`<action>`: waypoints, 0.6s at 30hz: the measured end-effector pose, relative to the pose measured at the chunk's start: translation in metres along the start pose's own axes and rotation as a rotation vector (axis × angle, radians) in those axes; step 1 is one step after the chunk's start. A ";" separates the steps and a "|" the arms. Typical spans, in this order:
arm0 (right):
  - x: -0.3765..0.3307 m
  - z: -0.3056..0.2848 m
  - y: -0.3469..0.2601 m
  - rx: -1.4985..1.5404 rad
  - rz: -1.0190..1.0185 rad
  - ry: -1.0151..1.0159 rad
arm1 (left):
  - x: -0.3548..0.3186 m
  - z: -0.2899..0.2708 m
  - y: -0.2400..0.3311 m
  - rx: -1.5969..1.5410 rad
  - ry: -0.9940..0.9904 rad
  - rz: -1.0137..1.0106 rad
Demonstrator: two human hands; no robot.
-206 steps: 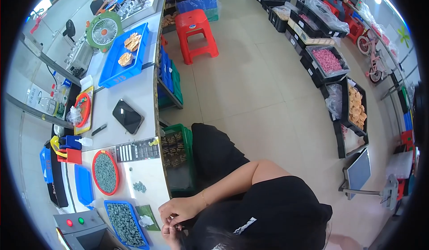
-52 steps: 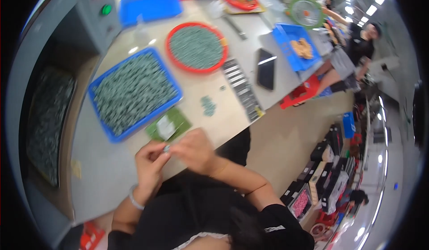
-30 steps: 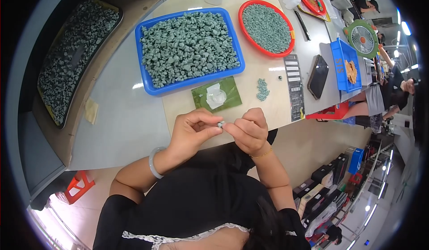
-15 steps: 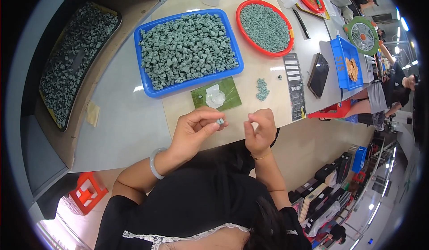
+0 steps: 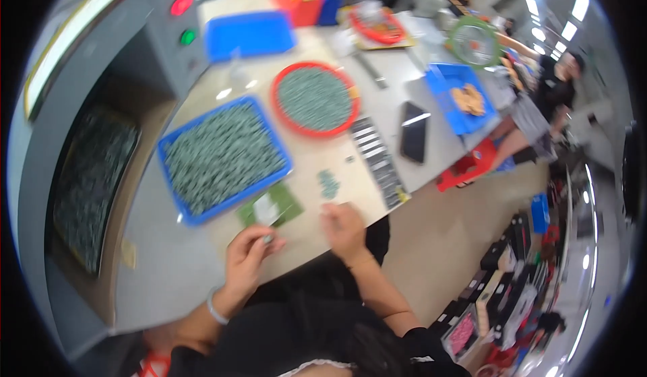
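The pale counter [image 5: 156, 264] is bordered at its left by a large grey machine [image 5: 174, 60], on whose panel a red and a green button are mounted. Near the machine, a blue tray [image 5: 202, 217] is filled with grey-green stones; to its right and slightly farther back, a red round tray [image 5: 317, 132] is filled with finer pieces of similar colour. A second blue tray [image 5: 253, 37] is placed behind both. The right hand [image 5: 346, 230] is held over the counter's front edge with its fingers bent; whether anything is gripped by it cannot be told through the blur. The left hand [image 5: 247, 256] is held well apart from it, thumb and fingertips brought together in a pinch. A black-and-white strip [image 5: 376, 158] is laid between the red round tray and a dark phone [image 5: 414, 141]. A green square [image 5: 288, 205], topped by a white patch [image 5: 266, 210], is set just beside the filled tray. A small pile [image 5: 328, 183] of green pieces is gathered near the right hand's fingertips. Smallest, a green stone [image 5: 268, 239] is pinched at the left hand's fingertips.
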State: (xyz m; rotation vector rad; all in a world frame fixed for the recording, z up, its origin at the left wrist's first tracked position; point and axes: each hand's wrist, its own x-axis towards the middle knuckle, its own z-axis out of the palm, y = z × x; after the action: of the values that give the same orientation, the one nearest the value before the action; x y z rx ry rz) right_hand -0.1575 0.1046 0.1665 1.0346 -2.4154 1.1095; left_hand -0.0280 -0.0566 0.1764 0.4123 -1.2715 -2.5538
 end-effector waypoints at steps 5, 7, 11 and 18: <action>-0.002 -0.030 -0.003 0.046 0.062 0.006 | -0.013 0.025 0.014 0.061 0.066 -0.089; -0.002 -0.042 -0.004 0.081 0.018 -0.007 | -0.016 0.032 0.021 0.120 0.072 -0.094; -0.007 -0.060 0.000 0.097 0.017 0.045 | -0.014 0.036 0.035 0.175 0.106 -0.093; -0.015 -0.073 0.006 0.146 0.006 0.075 | 0.003 0.033 0.047 0.235 0.127 0.034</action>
State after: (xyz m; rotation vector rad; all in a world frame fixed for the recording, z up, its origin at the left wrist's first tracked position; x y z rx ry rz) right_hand -0.1540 0.1695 0.2037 1.0105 -2.3098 1.3197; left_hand -0.0384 -0.0608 0.2329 0.5851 -1.5213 -2.3164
